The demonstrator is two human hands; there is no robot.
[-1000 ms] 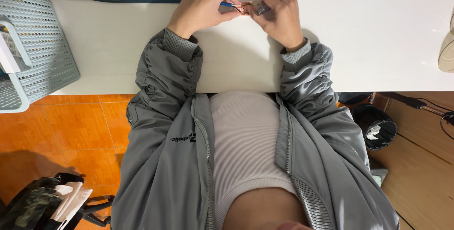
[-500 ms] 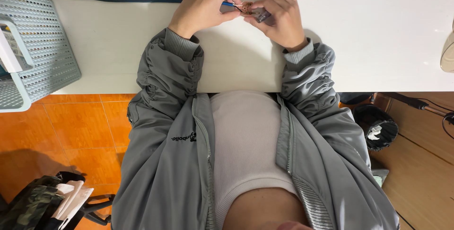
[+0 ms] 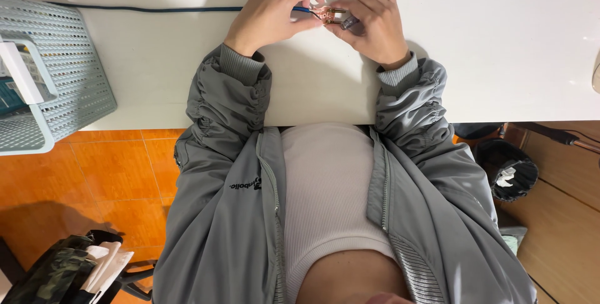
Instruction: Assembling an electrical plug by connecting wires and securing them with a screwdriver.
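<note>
Both hands work at the far edge of the white table point(image 3: 500, 60), bare surface to either side. The left hand point(image 3: 272, 13) and right hand point(image 3: 375, 23) pinch a small copper part point(image 3: 329, 14) between curled fingers.

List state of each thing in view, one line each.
left hand: on the table, pinching the blue wire
right hand: shut on the small copper part
small copper part: held between both hands, just above the table
blue wire: end held at the copper part
white table: bears both hands
grey basket: at the table's left edge, holding items
black bin: on the floor, paper inside
</note>
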